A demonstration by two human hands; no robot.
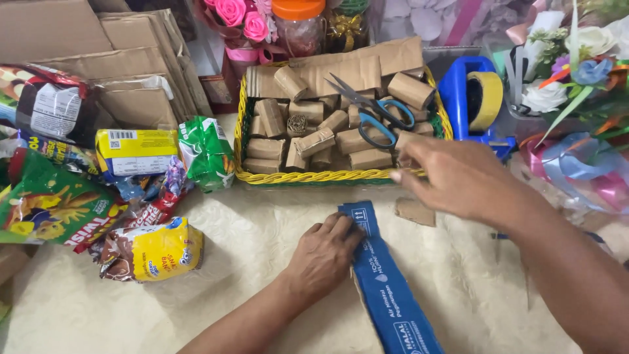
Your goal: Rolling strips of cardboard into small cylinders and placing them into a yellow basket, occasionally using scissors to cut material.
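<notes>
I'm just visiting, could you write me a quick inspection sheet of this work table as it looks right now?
Surface: cream patterned cloth.
Job's things: blue printed cardboard strip lying flat; yellow basket of cardboard rolls, scissors on top.
Clutter: snack packets at left; small cardboard scrap.
Hands: left hand presses the strip; right hand hovers at the basket's rim, empty.
Cables: nothing seen.
Surroundings: blue tape dispenser, artificial flowers, ribbons, flattened cartons.
</notes>
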